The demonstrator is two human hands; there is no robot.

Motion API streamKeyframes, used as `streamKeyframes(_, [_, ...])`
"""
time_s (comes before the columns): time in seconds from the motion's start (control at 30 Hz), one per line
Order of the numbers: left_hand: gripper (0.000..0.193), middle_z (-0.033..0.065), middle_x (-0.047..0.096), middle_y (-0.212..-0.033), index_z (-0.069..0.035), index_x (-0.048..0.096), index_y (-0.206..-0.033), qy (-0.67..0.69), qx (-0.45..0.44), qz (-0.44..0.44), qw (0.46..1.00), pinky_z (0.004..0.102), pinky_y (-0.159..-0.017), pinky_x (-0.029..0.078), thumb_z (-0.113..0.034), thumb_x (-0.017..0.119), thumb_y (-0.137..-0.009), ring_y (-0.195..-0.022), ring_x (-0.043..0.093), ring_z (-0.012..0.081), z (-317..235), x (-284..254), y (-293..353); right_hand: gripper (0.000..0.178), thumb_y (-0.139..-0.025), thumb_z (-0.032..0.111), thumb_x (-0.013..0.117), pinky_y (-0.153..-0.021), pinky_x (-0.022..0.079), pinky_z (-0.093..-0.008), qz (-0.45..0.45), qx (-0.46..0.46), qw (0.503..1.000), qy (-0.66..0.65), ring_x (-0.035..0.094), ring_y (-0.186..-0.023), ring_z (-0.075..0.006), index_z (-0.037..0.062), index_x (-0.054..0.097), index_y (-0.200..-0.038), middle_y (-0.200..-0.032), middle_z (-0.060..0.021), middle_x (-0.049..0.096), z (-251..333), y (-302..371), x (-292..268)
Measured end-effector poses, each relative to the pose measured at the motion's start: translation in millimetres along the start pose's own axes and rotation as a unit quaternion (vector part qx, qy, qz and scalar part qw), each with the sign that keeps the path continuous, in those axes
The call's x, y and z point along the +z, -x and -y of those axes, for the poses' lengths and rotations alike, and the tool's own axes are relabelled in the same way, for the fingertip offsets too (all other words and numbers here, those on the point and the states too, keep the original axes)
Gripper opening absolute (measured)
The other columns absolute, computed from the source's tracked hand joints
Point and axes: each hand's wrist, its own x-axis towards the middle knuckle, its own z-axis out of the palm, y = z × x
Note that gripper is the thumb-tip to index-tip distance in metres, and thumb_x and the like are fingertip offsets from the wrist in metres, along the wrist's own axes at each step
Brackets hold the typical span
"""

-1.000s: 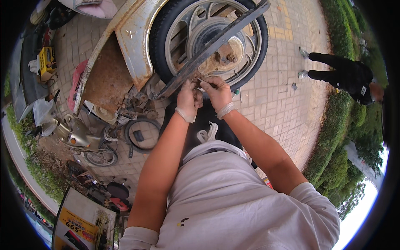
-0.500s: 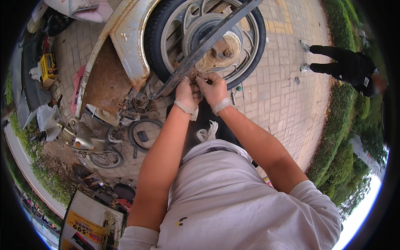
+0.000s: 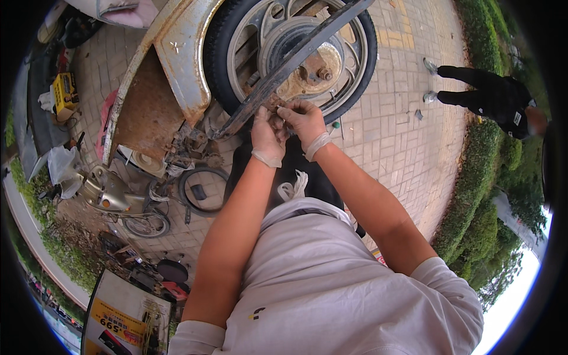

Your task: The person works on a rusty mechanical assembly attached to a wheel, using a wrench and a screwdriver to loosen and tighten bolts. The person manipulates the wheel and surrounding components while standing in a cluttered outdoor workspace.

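My left hand [image 3: 269, 136] and my right hand [image 3: 306, 125], both in thin see-through gloves, work side by side just below the rear wheel [image 3: 360, 77] of a scooter. Their fingers are bent inward and pinched close together at a rusty bit of metal [image 3: 273, 102] under the hub. Whatever sits between the fingertips is too small and covered to name. Above them a dark metal bar [image 3: 284, 70] runs slantwise across the wheel. The hub's rusty round cover [image 3: 319, 59] has an axle nut sticking out.
A rusty silver body panel [image 3: 183, 59] stands left of the wheel. Farther left lie a loose tyre [image 3: 184, 192], a scooter [image 3: 109, 190] and a yellow box [image 3: 65, 94]. A screwdriver [image 3: 336, 125] rests on the paving by my right hand. At right a person in black [image 3: 503, 97] stands near a hedge.
Both hands stay at the same spot under the hub, with small shifts of the fingers and wrists. The left wrist sits slightly lower. The surroundings have shifted slightly in the picture.
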Motion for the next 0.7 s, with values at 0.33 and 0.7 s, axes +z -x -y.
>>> streamKeyframes(0.33, [0.036, -0.0046, 0.044, -0.059, -0.012, 0.059, -0.099, 0.055, 0.003, -0.008, 0.998, 0.0247, -0.043, 0.030, -0.036, 0.032, -0.101, -0.047, 0.036, 0.0088, -3, 0, -7, 0.012, -0.087, 0.003, 0.062, -0.045, 0.049, -0.0284, 0.029, -0.049, 0.994, 0.095, 0.060, -0.052, -0.0156, -0.0075, 0.060, -0.081, -0.069, -0.0106, 0.065, 2, -5, -1])
streamKeyframes(0.7, [0.035, -0.0035, 0.043, -0.059, -0.011, 0.056, -0.095, 0.046, -0.023, -0.009, 0.999, 0.0261, -0.044, 0.032, -0.038, 0.033, -0.101, -0.047, 0.037, 0.0095, -7, -1, -1, 0.013, -0.086, 0.007, 0.065, -0.045, 0.048, -0.0271, 0.009, -0.030, 0.998, 0.053, 0.058, -0.052, -0.0133, -0.0059, 0.062, -0.086, -0.068, -0.0083, 0.064, -4, -1, 2])
